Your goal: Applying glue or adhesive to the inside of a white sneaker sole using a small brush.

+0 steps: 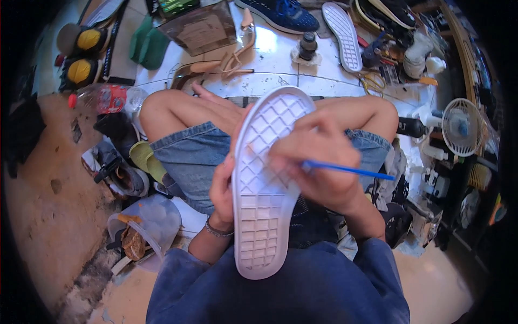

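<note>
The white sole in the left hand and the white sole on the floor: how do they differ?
The held sole is gripped by the left hand; the floor sole lies untouched. The held sole's far end leans right; the floor sole's leans left. Both are white with gridded faces.

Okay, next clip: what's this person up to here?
Someone sits cross-legged, their left hand holding a white shoe sole by its edge, grid side facing the camera. Their right hand, blurred, grips a slim blue-handled tool over the grid; its tip is hidden. A second white sole lies ahead on the tiled floor.
</note>
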